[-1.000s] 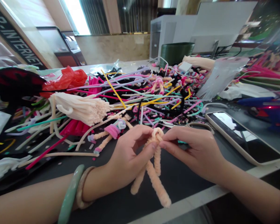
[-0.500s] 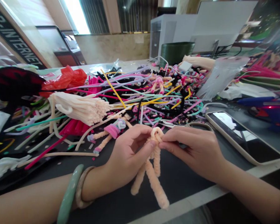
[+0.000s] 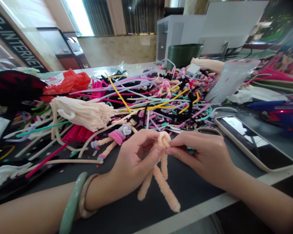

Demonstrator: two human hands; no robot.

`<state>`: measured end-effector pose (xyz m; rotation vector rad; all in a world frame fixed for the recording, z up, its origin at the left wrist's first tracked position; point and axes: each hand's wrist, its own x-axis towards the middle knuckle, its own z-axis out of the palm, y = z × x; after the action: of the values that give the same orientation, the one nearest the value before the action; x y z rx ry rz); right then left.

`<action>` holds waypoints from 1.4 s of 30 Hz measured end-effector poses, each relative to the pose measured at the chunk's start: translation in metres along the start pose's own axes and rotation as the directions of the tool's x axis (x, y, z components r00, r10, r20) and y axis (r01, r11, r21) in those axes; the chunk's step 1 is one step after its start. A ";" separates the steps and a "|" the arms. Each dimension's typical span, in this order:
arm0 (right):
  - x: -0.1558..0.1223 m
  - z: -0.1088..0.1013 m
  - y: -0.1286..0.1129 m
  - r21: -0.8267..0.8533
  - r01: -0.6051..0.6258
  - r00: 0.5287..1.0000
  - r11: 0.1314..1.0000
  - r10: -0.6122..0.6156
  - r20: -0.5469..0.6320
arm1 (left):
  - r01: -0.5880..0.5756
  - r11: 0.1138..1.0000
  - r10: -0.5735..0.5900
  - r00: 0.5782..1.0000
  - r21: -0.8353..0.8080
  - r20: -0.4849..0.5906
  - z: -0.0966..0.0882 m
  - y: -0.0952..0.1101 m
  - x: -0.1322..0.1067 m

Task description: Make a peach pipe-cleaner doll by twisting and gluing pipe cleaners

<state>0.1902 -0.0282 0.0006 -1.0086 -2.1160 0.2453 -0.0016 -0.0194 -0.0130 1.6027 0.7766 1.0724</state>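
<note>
A peach pipe-cleaner doll (image 3: 164,187) hangs between my hands, its twisted limbs pointing down and a small loop at its top. My left hand (image 3: 136,162) pinches it just below the loop with thumb and fingertips. On the loop's right side, my right hand (image 3: 205,157) has thumb and forefinger closed on the peach pipe cleaner. The fingertips partly cover the doll's upper body. Left of my left hand lies another pipe-cleaner doll (image 3: 117,137) in pink and lilac, with peach twisted legs.
Behind my hands spreads a heap of coloured pipe cleaners (image 3: 156,105). A cream bundle (image 3: 85,112) lies at left, near a red plastic bag (image 3: 68,81). To the right are a phone (image 3: 254,143), scissors (image 3: 210,131) and a blue glue gun (image 3: 285,110) with a lit red light.
The opening in the doll's top loop has become smaller. Its lower limbs have swung slightly up and to the right. Both hands stay in nearly the same place.
</note>
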 end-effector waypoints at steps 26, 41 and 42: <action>-0.002 0.001 -0.002 -0.059 -0.081 0.996 0.995 0.083 0.042 | 0.012 0.998 -0.010 1.000 0.054 -0.029 0.000 -0.006 -0.002; 0.003 0.000 -0.005 0.081 -0.226 0.971 0.971 0.218 0.099 | -0.020 1.000 0.021 0.999 0.013 -0.029 0.000 -0.006 -0.001; 0.003 0.000 -0.006 0.104 -0.236 0.968 0.966 0.225 0.107 | -0.030 0.999 0.030 0.999 0.012 -0.020 0.000 -0.006 -0.001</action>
<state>0.1855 -0.0296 0.0051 -1.1945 -2.0401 0.5350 -0.0022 -0.0187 -0.0192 1.6198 0.7752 1.1092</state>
